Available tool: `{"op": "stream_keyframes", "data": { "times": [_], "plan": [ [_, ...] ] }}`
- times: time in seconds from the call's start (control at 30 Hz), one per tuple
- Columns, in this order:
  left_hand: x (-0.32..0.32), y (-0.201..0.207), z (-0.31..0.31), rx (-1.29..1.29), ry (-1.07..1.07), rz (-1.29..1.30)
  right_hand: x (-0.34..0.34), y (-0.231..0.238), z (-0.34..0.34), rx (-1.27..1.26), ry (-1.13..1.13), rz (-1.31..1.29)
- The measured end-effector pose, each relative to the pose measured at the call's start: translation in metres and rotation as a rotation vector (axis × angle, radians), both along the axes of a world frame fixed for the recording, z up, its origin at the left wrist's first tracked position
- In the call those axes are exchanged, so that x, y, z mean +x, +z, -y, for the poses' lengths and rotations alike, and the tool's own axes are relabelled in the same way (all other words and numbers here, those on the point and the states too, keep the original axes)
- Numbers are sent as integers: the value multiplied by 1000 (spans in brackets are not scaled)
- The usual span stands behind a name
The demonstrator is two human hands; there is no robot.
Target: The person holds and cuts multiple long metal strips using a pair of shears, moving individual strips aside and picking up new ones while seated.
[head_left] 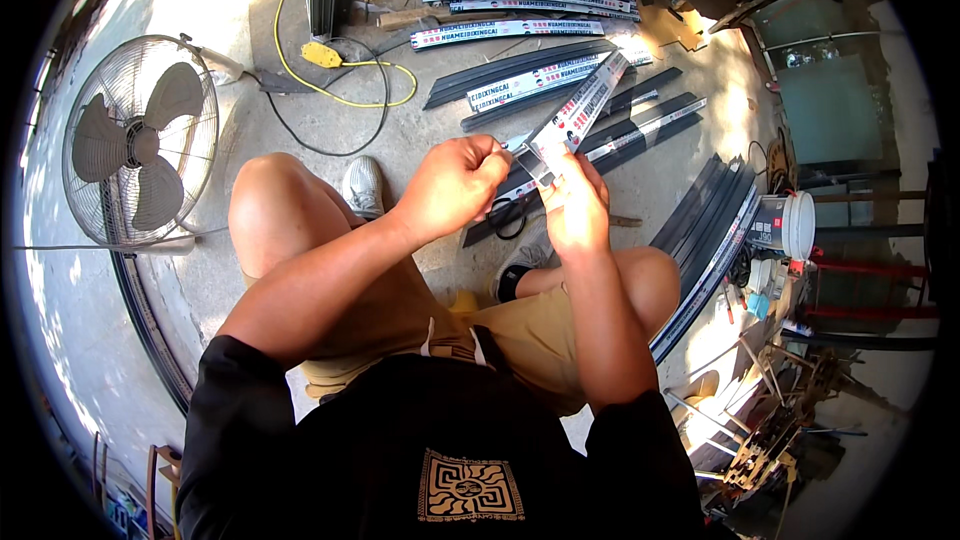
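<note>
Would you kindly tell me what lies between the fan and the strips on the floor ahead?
In the head view, a yellow cable, a yellow block and a looped black cable lie between the fan and strips.

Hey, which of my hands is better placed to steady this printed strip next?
Probably your right hand: its fingers hold the printed strip by its near end. The left hand is curled close by, its grip unclear.
</note>
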State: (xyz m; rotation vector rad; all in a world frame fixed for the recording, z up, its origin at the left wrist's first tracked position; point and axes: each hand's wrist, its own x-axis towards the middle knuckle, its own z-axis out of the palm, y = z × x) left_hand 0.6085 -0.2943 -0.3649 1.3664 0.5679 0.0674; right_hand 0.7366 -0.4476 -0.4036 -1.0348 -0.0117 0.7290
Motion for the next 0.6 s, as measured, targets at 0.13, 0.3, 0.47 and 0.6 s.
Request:
{"op": "stream_keyframes", "data": {
  "times": [0.13,0.3,0.47,0.6],
  "plan": [
    [1,4,1,34,-33,-19,-1,3,-1,-6,-25,-4],
    [1,4,2,-17,-28,10,0,-4,1,16,-11,26],
    [1,2,2,-50,0,11,3,-10,2,26,21,43],
    [0,5,1,-79,13,23,4,-12,1,12,4,31]
  ]
}}
